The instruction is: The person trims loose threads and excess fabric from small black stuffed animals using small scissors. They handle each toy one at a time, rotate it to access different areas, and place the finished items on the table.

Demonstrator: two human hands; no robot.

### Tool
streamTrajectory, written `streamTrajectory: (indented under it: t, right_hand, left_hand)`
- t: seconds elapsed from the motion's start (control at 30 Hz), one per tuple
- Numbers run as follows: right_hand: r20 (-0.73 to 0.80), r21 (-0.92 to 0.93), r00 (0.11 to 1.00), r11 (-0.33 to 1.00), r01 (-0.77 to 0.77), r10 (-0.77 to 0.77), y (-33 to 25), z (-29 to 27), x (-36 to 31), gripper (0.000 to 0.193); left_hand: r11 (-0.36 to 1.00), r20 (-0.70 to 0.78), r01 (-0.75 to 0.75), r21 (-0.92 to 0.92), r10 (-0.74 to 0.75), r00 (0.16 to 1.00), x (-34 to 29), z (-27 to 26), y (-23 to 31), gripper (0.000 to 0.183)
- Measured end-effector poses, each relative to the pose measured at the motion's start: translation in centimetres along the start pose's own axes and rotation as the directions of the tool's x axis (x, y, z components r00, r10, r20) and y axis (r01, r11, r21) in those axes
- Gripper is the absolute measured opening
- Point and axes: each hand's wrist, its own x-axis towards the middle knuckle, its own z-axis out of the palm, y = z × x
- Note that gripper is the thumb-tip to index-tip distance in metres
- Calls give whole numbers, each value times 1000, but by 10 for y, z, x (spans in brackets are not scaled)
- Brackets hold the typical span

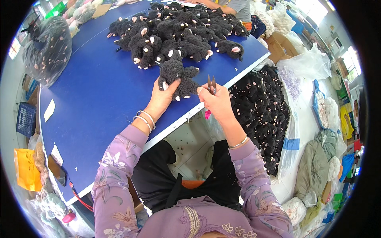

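My left hand (162, 96) is closed around a small black fleecy stuffed animal (173, 70) with pale pink ears and paws, held over the near edge of the blue table. In my right hand (217, 101) is a pair of thread snips (211, 84), its two dark points upward and a little apart. The fingertips of that hand touch the end of one of the toy's limbs. Just beyond, a heap of the same black stuffed animals (170, 31) covers the far part of the table.
A blue table (99, 91) spreads before me. To my right, a large open bag (258, 115) is full of black toys. A clear bag of black pieces (47, 51) stands at the far left. A phone (56, 170) lies near the left edge. Another person (238, 8) sits across.
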Motion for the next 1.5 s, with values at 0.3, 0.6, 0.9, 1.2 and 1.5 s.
streamTrajectory:
  t: [0.3,0.6,0.9,1.2,1.5]
  right_hand:
    - [-52,-115,968,965,237,-244,15,1,4,21]
    - [59,-430,880,784,448,-470,11,25,-6,33]
    - [-85,-369,930,878,305,-359,21,24,-3,20]
    - [-1,316,988,937,-149,157,8,8,3,14]
    - [100,140,991,985,-100,86,-16,2,-6,13]
  left_hand:
    - [980,2,6,-199,-6,1000,3,5,2,29]
    - [982,61,93,-164,-84,995,2,-1,5,25]
    - [989,107,84,-121,-71,992,0,4,7,22]
    - [977,215,44,208,-90,972,-2,0,13,23]
    - [983,213,172,-63,-155,965,-2,1,13,29]
